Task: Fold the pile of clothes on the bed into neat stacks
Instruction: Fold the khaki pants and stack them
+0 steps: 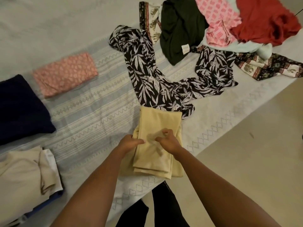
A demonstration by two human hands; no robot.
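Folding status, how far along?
Done: pink cloth, navy cloth and beige stack lie folded at left. In hand: left hand and right hand grip the partly folded tan cloth. Left: leaf-print garment, green garment, red garment and a few more lie loose beyond it.

Location type: a home bedroom. A bed (218, 126) with a pale woven bedspread (91, 102) carries folded garments (65, 74) at the left and a loose heap of clothes (180, 30) at the far right. Plain beige floor (254, 153) borders the bed.
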